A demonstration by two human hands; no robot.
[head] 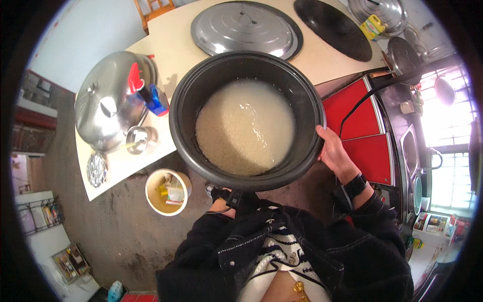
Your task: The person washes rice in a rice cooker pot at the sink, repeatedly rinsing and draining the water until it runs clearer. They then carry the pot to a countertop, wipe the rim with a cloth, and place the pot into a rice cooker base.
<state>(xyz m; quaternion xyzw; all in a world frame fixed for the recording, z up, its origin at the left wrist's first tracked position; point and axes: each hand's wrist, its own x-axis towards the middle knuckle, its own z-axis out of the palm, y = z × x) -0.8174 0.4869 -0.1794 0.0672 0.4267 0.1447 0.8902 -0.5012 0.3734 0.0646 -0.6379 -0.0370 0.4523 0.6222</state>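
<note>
A large black pot [247, 181], apparently a rice cooker's inner pot, is tilted in front of me. Pale rice grains [222, 143] lie inside under cloudy water, partly bare on the near left side. My right hand [333, 149] grips its right rim, the thumb at the edge and the fingers behind the wall. Of my left arm only the wrist shows below the near rim; the hand is hidden by the pot.
Beyond the pot, a light table [169, 45] holds a domed metal lid [241, 28], a dark wok [332, 28], a large steel lidded pan [109, 98] and a small steel cup [137, 139]. A bin [153, 192] stands on the floor. Red cabinets [354, 113] and a sink [409, 145] are at right.
</note>
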